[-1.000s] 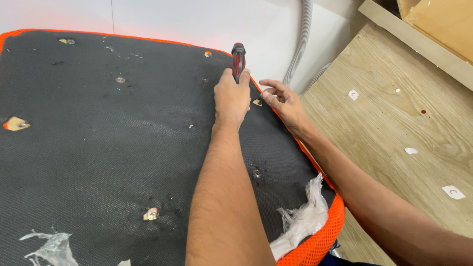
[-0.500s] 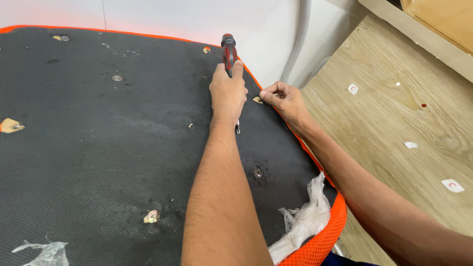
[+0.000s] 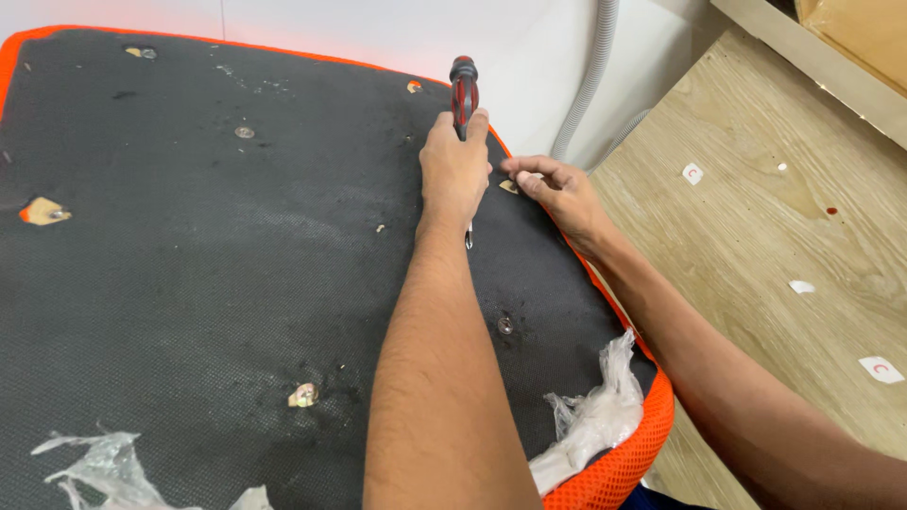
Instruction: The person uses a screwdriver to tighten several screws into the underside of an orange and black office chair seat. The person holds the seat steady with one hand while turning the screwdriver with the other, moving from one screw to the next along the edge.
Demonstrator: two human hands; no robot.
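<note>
Red-and-black-handled screwdriver (image 3: 463,94) stands gripped in our left hand (image 3: 454,170), tip on the black mesh panel (image 3: 189,264); right hand (image 3: 557,194) fingers pinch its edge. Tilting could slip the tip, we judge.

White wall, wood floor, pale even light.

Along the top edge we see a plain white wall (image 3: 378,28), evenly lit, with a faint reddish tint near its upper left corner. A grey ribbed hose (image 3: 588,80) runs down it to the floor. To the right lies a light plywood floor (image 3: 756,246) dotted with small white stickers (image 3: 881,368) and a dark red spot. A pale wooden beam (image 3: 812,66) crosses the top right corner beside a cardboard box (image 3: 864,28).
</note>
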